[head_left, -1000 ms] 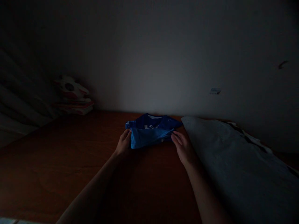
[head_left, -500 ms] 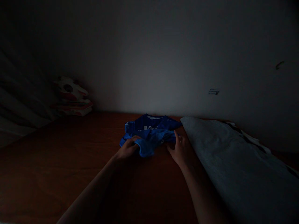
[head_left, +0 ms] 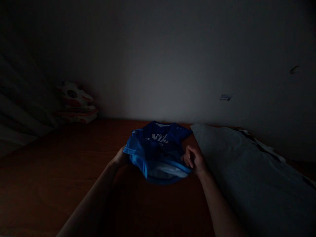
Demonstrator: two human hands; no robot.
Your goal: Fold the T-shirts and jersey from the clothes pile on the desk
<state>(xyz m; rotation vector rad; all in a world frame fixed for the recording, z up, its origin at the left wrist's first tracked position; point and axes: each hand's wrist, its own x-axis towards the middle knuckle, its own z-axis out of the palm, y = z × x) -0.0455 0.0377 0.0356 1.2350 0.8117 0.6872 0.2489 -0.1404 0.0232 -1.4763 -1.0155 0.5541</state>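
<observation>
A blue T-shirt (head_left: 158, 148) with white lettering on the chest lies spread before me, its collar toward the wall. Its lower part is lifted and rumpled, and the hem gapes toward me. At the shirt's left edge, my left hand (head_left: 120, 158) grips the cloth, with most of its fingers hidden behind the fabric. My right hand (head_left: 194, 160) is closed on the right end of the hem, fingers curled and thumb side low.
The shirt lies on a brown-orange bed surface (head_left: 61, 171) against a grey wall (head_left: 158, 59). To the right is a grey blanket or pillow (head_left: 237, 164). At the back left sits a white and red toy-like object (head_left: 75, 98), near a pale curtain (head_left: 14, 108).
The bunched lower part of the shirt has been drawn toward me and opened out, uncovering more lettering. My left hand has moved left; my right hand has come slightly nearer and closed on the hem.
</observation>
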